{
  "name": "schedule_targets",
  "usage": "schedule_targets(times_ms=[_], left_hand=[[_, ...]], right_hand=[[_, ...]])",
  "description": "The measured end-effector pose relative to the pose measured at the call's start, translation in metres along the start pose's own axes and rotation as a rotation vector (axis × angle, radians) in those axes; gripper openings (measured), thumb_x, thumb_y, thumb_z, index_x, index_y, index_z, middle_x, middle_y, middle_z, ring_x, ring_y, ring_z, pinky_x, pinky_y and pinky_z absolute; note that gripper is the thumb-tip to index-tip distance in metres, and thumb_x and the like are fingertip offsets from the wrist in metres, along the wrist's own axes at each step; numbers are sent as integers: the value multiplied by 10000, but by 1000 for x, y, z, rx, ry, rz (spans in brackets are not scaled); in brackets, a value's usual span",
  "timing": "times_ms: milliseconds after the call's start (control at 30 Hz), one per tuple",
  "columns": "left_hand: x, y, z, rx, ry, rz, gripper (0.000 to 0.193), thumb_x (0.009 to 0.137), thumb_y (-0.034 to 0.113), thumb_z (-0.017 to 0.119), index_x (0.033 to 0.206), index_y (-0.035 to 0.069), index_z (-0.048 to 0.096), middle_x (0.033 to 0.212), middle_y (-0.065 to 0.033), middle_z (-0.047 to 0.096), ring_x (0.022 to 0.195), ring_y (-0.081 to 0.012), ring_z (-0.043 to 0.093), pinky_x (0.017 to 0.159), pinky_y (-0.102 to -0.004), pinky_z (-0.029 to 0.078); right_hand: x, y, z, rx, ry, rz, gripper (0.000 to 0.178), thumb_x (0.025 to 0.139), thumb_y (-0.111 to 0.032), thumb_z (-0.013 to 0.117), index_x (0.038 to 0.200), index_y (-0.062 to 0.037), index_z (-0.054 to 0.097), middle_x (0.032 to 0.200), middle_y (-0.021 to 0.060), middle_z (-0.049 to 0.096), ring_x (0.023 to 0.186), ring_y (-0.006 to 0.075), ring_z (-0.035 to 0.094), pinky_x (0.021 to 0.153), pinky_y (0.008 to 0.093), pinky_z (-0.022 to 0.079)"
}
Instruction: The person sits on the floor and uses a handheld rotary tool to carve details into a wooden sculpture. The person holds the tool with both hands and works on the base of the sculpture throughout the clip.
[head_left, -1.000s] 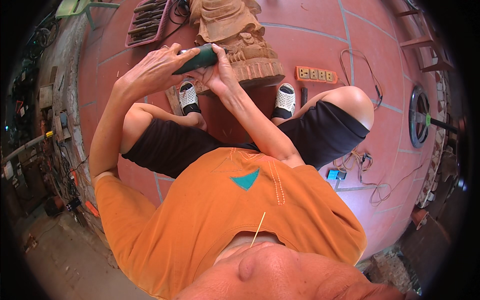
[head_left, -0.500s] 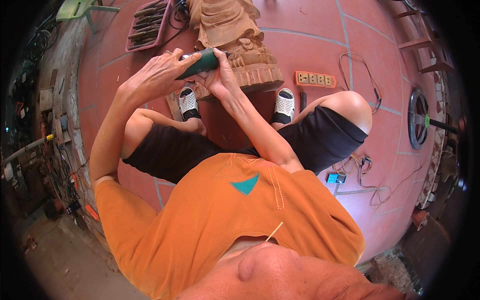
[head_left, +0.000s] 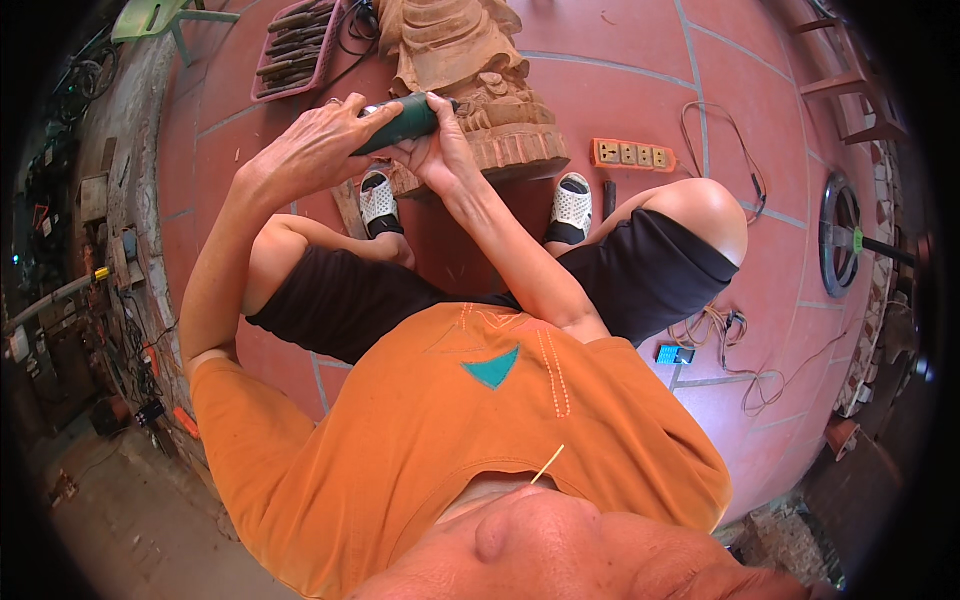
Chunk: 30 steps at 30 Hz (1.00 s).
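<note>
A dark green, barrel-shaped power tool (head_left: 408, 122), which looks like a hand-held grinder, is held crosswise between both hands. My left hand (head_left: 325, 140) closes over its left end from above. Around the right end, near the short black tip, my right hand (head_left: 440, 155) is wrapped with its thumb up along the body. What the tip touches, if anything, I cannot make out. Just beyond the hands lies a brown wooden carving (head_left: 440, 50) with robe-like folds, smaller carved shapes and a ridged base (head_left: 500, 150) toward me.
A pink basket (head_left: 258, 80) of chisel-like tools stands left of the carving. An orange power strip (head_left: 632, 155) lies to the right, near a dark rod (head_left: 609, 200) and a loose cable (head_left: 745, 150). My sandalled feet (head_left: 378, 205) flank the base. A green plastic stool (head_left: 150, 18) stands far left.
</note>
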<state>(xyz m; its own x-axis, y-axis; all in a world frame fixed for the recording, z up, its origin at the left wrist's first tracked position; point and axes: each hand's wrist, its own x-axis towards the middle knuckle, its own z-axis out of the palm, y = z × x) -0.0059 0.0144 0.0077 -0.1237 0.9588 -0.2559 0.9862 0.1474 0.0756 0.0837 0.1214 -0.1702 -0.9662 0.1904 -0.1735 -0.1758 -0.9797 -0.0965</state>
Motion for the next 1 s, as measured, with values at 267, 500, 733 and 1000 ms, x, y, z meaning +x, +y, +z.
schedule_targets(times_ms=[267, 500, 733, 1000], left_hand=[[0, 0, -1, 5, -49, -43, 666, 863, 183, 709, 1466, 166, 426, 1120, -183, 565, 985, -371, 618, 869, -449, 507], [-1, 1, -3, 1, -61, -54, 698, 820, 141, 720, 1453, 145, 423, 1097, -201, 575, 980, -382, 624, 862, -453, 512], [-3, -1, -1, -16, -64, -68, 723, 807, 85, 698, 1471, 143, 417, 1106, -194, 561, 980, -381, 616, 871, -454, 502], [-4, 3, -4, -10, -79, -92, 719, 804, 81, 693, 1467, 131, 421, 1102, -195, 561, 971, -380, 619, 866, -455, 505]], right_hand=[[1, 2, -1, 21, -12, 9, 433, 957, -395, 603, 1221, -67, 505, 1186, 166, 652, 1048, 345, 688, 890, 558, 585], [2, 6, 3, 25, 26, 20, 426, 963, -442, 564, 1189, -91, 479, 1125, 165, 659, 995, 328, 705, 763, 513, 630], [4, 7, 2, 22, 22, 39, 411, 961, -442, 566, 1182, -107, 479, 1129, 153, 660, 998, 311, 704, 771, 489, 629], [6, 8, -1, 2, 13, 30, 397, 962, -434, 564, 1193, -124, 473, 1145, 151, 655, 1011, 302, 701, 808, 495, 619]])
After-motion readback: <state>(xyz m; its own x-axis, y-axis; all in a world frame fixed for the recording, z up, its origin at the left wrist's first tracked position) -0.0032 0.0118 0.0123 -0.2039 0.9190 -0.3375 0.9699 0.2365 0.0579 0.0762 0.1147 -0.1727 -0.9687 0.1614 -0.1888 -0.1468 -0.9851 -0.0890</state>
